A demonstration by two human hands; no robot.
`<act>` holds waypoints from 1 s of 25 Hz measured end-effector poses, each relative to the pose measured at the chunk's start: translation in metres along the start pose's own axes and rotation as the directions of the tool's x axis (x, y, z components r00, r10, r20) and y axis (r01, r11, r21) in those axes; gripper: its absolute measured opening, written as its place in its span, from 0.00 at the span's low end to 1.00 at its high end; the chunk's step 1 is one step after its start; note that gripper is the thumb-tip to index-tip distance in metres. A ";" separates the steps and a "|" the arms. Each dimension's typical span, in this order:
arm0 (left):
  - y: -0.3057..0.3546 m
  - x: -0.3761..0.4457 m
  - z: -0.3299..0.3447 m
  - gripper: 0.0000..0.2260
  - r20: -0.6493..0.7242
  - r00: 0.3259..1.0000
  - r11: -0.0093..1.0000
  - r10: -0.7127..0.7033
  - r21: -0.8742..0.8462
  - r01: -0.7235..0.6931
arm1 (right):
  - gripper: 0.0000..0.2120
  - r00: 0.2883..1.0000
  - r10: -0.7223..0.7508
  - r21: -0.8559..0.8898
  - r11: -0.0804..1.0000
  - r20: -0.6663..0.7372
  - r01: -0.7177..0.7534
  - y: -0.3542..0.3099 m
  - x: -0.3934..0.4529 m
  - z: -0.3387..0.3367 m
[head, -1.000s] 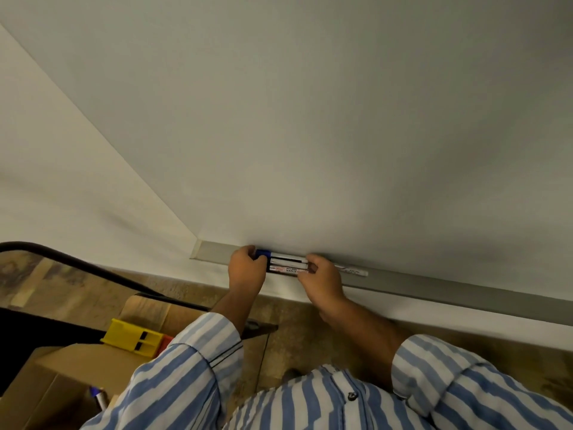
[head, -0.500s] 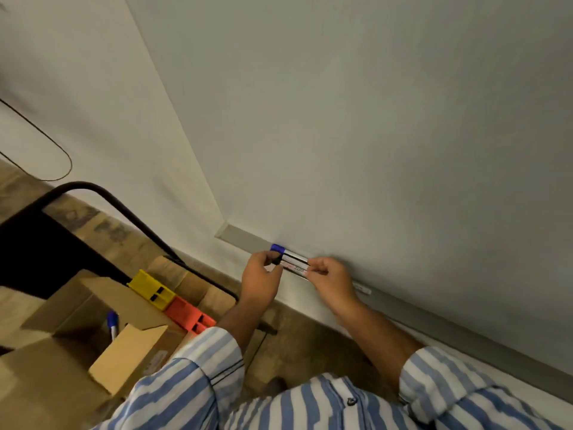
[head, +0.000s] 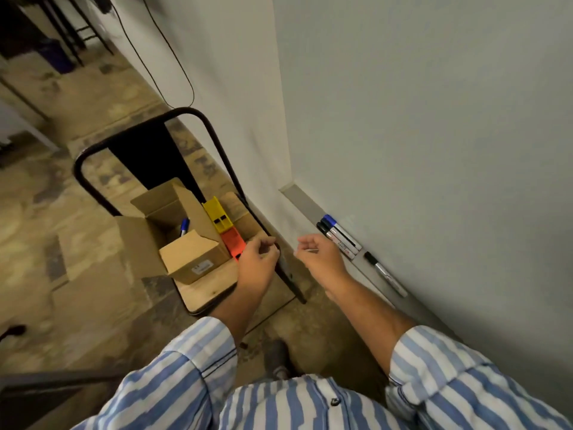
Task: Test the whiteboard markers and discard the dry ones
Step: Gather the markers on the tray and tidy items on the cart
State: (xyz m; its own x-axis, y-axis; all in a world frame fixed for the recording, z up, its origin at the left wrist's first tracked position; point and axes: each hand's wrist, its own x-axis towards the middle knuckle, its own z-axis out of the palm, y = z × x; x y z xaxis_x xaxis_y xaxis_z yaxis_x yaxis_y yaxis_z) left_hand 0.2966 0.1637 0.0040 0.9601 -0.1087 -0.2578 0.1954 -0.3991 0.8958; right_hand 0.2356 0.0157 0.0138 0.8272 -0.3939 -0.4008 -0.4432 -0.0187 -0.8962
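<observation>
Three markers (head: 339, 235), one blue-capped and two black-capped, lie side by side on the grey whiteboard ledge (head: 302, 201). A fourth black-capped marker (head: 384, 274) lies further right on the same ledge. Another blue-capped marker (head: 184, 226) stands inside an open cardboard box (head: 186, 259) on a chair. My left hand (head: 259, 263) hovers over the chair's right edge with loosely curled fingers, holding nothing. My right hand (head: 321, 257) hangs just left of the three markers, fingers loosely curled and empty. The whiteboard (head: 434, 119) fills the right side.
The box sits on a wooden chair seat (head: 210, 287) with a black metal frame (head: 198, 111). A yellow block (head: 218, 217) and an orange block (head: 234, 243) lie beside the box. A black cable (head: 173, 63) hangs on the wall. My shoe (head: 276, 356) is on the floor.
Both hands have let go of the markers on the ledge and pulled back toward the chair. My head has turned left and down, bringing the chair and box into view.
</observation>
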 end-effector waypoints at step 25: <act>-0.073 0.130 -0.288 0.10 0.420 0.862 0.734 0.284 0.482 -0.478 | 0.19 0.937 -0.344 -0.474 0.817 0.054 0.327 -0.122 0.006 0.294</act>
State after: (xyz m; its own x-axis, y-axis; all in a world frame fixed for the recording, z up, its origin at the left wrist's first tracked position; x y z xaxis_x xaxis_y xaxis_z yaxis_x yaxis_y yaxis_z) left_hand 0.4649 0.4407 0.0097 0.7986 -0.5899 -0.1195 -0.4117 -0.6802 0.6065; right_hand 0.3962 0.2853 0.0645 0.9464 -0.3135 -0.0771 -0.2551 -0.5798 -0.7738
